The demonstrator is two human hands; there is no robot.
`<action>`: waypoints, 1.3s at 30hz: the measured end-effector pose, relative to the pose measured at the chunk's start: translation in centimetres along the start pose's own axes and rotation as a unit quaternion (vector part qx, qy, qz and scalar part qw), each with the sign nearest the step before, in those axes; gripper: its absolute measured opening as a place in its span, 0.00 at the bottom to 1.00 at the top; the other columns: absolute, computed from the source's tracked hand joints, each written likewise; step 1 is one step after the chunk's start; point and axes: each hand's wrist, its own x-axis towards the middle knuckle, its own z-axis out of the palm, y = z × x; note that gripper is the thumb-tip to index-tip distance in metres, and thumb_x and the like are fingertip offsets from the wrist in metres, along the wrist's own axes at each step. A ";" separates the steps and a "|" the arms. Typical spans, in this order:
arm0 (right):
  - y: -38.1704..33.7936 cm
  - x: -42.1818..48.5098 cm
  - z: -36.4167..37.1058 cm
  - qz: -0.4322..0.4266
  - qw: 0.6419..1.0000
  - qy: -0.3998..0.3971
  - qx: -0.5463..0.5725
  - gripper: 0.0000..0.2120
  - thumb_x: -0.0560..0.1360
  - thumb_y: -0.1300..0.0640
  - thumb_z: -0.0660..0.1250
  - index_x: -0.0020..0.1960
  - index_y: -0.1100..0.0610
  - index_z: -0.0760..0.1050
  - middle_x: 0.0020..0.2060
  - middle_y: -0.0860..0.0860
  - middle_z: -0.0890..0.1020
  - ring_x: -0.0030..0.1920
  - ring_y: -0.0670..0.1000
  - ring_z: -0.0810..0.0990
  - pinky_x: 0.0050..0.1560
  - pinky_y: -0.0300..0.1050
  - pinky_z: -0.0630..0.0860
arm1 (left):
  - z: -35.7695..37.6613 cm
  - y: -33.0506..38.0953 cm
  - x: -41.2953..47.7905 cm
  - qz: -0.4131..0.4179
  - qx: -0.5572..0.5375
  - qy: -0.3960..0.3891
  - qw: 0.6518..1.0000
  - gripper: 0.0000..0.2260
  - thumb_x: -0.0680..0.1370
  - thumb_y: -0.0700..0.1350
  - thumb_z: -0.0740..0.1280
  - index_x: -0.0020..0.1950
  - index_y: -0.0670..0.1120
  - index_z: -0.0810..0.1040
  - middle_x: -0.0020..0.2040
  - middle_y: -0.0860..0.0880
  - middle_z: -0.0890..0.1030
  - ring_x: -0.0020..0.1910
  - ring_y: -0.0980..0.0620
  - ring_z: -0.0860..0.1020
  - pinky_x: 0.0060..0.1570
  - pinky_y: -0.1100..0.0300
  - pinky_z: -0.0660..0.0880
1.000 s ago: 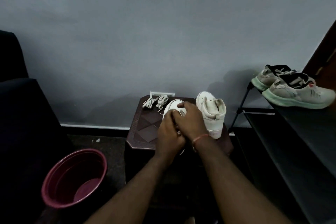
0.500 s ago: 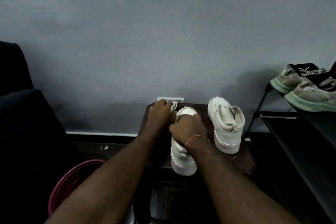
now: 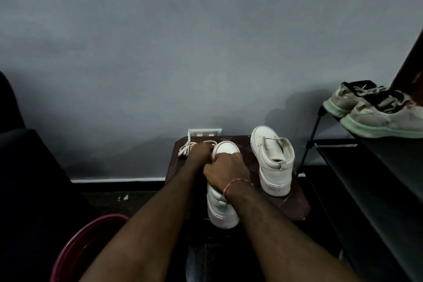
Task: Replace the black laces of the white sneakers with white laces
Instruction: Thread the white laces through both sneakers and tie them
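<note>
Head view. The right hand (image 3: 225, 169), with a red thread (image 3: 233, 184) round its wrist, grips the near sneaker (image 3: 223, 208) over the forefoot, fingers curled down onto the upper. The sneaker's long axis runs straight away from the person. Its rounded toe cap lies beyond the grip, toward the grey wall (image 3: 206, 41), and its heel lies behind the grip, at the near edge of a small dark brown table (image 3: 295, 201). The upper is smooth, white and leather-like above a thick flat sole. Just left of the grip, the left hand (image 3: 200, 152) lies knuckles up, fingers curled over a white lace loop (image 3: 212, 143); whether they close on it cannot be told. Farther left of the grip rests a white lace bundle (image 3: 184, 150), cord folded into a loose hank. Right of the grip and apart from it, the second sneaker (image 3: 272, 160) stands roughly parallel, toe to the wall, padded collar toward the person. A white wall plate (image 3: 204, 131) sits beyond the grip. Far right, a black metal rack (image 3: 377, 167) carries grey trainers (image 3: 384, 119) with pale green soles. Low left is a round maroon basin (image 3: 77, 247).
</note>
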 end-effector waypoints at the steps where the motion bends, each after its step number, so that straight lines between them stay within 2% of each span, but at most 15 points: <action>1: 0.1 -0.1 -0.1 -0.002 1.000 0.001 0.000 0.18 0.74 0.50 0.60 0.59 0.57 0.78 0.59 0.58 0.77 0.66 0.58 0.69 0.65 0.50 0.70 | 0.0 0.2 -0.7 0.000 -0.022 -0.004 1.000 0.18 0.74 0.48 0.60 0.57 0.42 0.81 0.61 0.44 0.80 0.61 0.44 0.76 0.56 0.54 0.70; 5: 0.8 0.0 0.2 -0.015 1.000 0.001 -0.013 0.22 0.76 0.45 0.56 0.55 0.60 0.79 0.56 0.59 0.80 0.63 0.61 0.73 0.61 0.49 0.70 | 1.7 0.5 -6.6 -0.006 -0.122 0.099 0.988 0.16 0.72 0.49 0.58 0.48 0.40 0.80 0.46 0.39 0.82 0.47 0.37 0.78 0.45 0.49 0.73; 10: 1.3 -0.2 -0.7 -0.036 0.999 -0.007 -0.025 0.18 0.77 0.49 0.59 0.53 0.61 0.80 0.55 0.60 0.81 0.59 0.61 0.75 0.57 0.46 0.69 | 4.6 1.3 -14.7 -0.001 -0.101 0.207 0.973 0.07 0.73 0.40 0.65 0.47 0.44 0.81 0.44 0.43 0.79 0.41 0.41 0.76 0.42 0.54 0.68; 14: 1.5 -1.2 -0.9 -0.060 0.997 -0.009 0.046 0.14 0.76 0.53 0.63 0.57 0.57 0.79 0.58 0.57 0.80 0.60 0.57 0.76 0.57 0.43 0.69 | 4.7 1.6 -17.8 0.000 -0.137 0.210 0.968 0.04 0.72 0.38 0.66 0.43 0.43 0.81 0.42 0.44 0.79 0.42 0.43 0.76 0.42 0.53 0.72; 17: 2.1 -2.7 -0.8 -0.099 0.982 0.081 0.137 0.11 0.74 0.54 0.67 0.54 0.57 0.79 0.53 0.54 0.82 0.56 0.55 0.78 0.55 0.42 0.68 | 3.3 2.8 -19.4 -0.022 -0.214 0.196 0.957 0.05 0.74 0.40 0.66 0.41 0.42 0.81 0.40 0.44 0.81 0.41 0.48 0.78 0.42 0.53 0.73; 20: 3.7 -6.7 0.1 -0.073 0.932 0.206 0.289 0.07 0.73 0.51 0.67 0.44 0.54 0.78 0.41 0.51 0.82 0.45 0.53 0.80 0.50 0.49 0.75 | 1.7 5.1 -22.3 -0.104 -0.402 0.206 0.886 0.07 0.77 0.37 0.67 0.40 0.44 0.80 0.38 0.49 0.83 0.38 0.55 0.78 0.41 0.56 0.74; 22: 5.3 -10.5 1.5 0.015 0.887 0.234 0.397 0.11 0.74 0.51 0.67 0.37 0.58 0.75 0.32 0.51 0.80 0.37 0.53 0.78 0.43 0.52 0.77 | 0.7 7.1 -24.5 -0.136 -0.565 0.193 0.790 0.04 0.77 0.36 0.66 0.45 0.41 0.81 0.41 0.45 0.85 0.41 0.52 0.80 0.46 0.54 0.76; 24: 6.4 -13.6 2.9 0.107 0.845 0.204 0.482 0.16 0.76 0.50 0.67 0.35 0.59 0.74 0.30 0.54 0.80 0.33 0.55 0.77 0.37 0.55 0.77 | -0.3 9.0 -26.1 -0.127 -0.705 0.143 0.683 0.05 0.77 0.33 0.64 0.47 0.38 0.79 0.42 0.41 0.84 0.41 0.48 0.81 0.47 0.54 0.77; 26: 6.9 -15.2 4.5 0.169 0.819 0.087 0.542 0.20 0.76 0.44 0.66 0.36 0.61 0.78 0.32 0.58 0.83 0.34 0.56 0.80 0.38 0.55 0.79 | -0.6 10.3 -27.2 -0.111 -0.754 0.070 0.644 0.04 0.74 0.33 0.65 0.45 0.38 0.80 0.41 0.41 0.83 0.39 0.48 0.82 0.43 0.57 0.79; 27: 6.9 -15.5 5.1 0.183 0.809 0.020 0.559 0.23 0.76 0.42 0.65 0.37 0.61 0.80 0.33 0.58 0.83 0.34 0.56 0.80 0.39 0.53 0.79 | -0.6 10.7 -27.6 -0.097 -0.741 0.036 0.663 0.04 0.71 0.35 0.66 0.43 0.40 0.81 0.38 0.42 0.83 0.37 0.49 0.81 0.40 0.59 0.78; 29: 6.6 -16.0 5.8 0.168 0.789 -0.061 0.587 0.22 0.76 0.41 0.65 0.39 0.60 0.77 0.34 0.60 0.79 0.34 0.57 0.77 0.37 0.48 0.74 | 0.0 10.9 -28.2 -0.072 -0.648 -0.002 0.758 0.07 0.69 0.37 0.65 0.39 0.46 0.81 0.34 0.46 0.81 0.34 0.53 0.78 0.37 0.61 0.74; 31: 6.6 -16.1 5.8 0.138 0.777 -0.055 0.612 0.14 0.78 0.50 0.65 0.43 0.61 0.76 0.35 0.59 0.76 0.34 0.55 0.76 0.34 0.42 0.72 | 0.6 10.8 -28.3 -0.050 -0.555 -0.009 0.831 0.08 0.72 0.36 0.64 0.40 0.46 0.82 0.35 0.49 0.81 0.35 0.54 0.78 0.39 0.60 0.74; 35: 7.2 -15.9 4.7 0.120 0.792 0.004 0.599 0.10 0.80 0.59 0.61 0.43 0.62 0.77 0.28 0.54 0.78 0.24 0.47 0.72 0.23 0.36 0.67 | 1.2 10.2 -28.2 -0.054 -0.501 0.115 0.856 0.04 0.74 0.39 0.68 0.42 0.45 0.82 0.38 0.50 0.83 0.38 0.58 0.80 0.41 0.63 0.74; 37: 7.4 -15.8 3.4 0.073 0.830 0.006 0.554 0.12 0.80 0.58 0.61 0.41 0.61 0.76 0.28 0.53 0.76 0.22 0.46 0.70 0.22 0.36 0.65 | 0.8 9.4 -27.8 -0.038 -0.438 0.212 0.873 0.05 0.73 0.39 0.68 0.48 0.45 0.81 0.44 0.51 0.82 0.44 0.58 0.80 0.44 0.64 0.74; 39: 7.4 -15.6 1.8 -0.014 0.882 -0.041 0.468 0.14 0.81 0.56 0.61 0.41 0.62 0.75 0.27 0.51 0.73 0.22 0.42 0.68 0.23 0.35 0.64 | -0.2 9.3 -26.9 0.045 -0.372 0.204 0.904 0.15 0.72 0.38 0.66 0.58 0.45 0.78 0.53 0.51 0.80 0.53 0.56 0.79 0.52 0.65 0.75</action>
